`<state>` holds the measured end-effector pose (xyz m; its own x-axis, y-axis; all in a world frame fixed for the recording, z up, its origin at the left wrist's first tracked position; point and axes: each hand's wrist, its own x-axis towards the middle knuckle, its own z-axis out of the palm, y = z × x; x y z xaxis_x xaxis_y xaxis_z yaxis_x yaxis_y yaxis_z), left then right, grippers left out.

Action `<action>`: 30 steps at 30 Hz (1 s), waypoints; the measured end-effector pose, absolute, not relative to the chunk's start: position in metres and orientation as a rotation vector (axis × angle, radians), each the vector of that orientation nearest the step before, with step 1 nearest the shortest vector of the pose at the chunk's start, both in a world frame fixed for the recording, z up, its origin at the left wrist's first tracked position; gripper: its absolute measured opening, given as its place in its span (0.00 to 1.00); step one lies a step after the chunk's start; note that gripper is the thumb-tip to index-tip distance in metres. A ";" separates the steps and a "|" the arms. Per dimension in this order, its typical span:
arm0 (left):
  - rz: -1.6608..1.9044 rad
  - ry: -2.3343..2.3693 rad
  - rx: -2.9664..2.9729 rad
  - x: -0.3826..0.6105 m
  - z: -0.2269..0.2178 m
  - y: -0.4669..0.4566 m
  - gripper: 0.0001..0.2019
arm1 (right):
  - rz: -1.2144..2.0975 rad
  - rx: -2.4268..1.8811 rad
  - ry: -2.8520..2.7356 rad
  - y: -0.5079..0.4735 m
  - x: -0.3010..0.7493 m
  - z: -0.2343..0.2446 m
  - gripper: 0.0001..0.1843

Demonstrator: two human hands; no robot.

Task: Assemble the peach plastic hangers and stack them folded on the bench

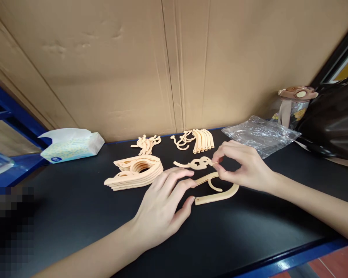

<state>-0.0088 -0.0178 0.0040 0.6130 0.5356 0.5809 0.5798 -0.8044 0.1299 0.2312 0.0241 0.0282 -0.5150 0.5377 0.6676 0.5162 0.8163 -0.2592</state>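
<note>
A curved peach plastic piece [220,196] lies on the black table [75,216] between my hands. My left hand [162,204] rests over its left end, thumb and forefinger pinched on that end. My right hand [243,168] pinches the end of a flat peach cut-out piece [195,164] and also touches the curved piece's top. A stack of flat peach shapes [136,173] sits to the left. Behind are small hook pieces [146,143], more hooks [184,139] and a row of curved bars [203,139].
A tissue pack [72,146] lies at the back left. A crumpled clear plastic bag [259,134] lies at the back right, with a lidded bottle [295,104] and a dark bag [333,119] beyond it. A cardboard wall [162,58] stands behind the table. A blue frame [8,112] is left.
</note>
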 end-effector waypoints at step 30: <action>-0.551 -1.091 -2.798 -0.007 -0.002 -0.017 0.12 | 0.088 -0.658 -2.868 0.010 0.221 0.022 0.08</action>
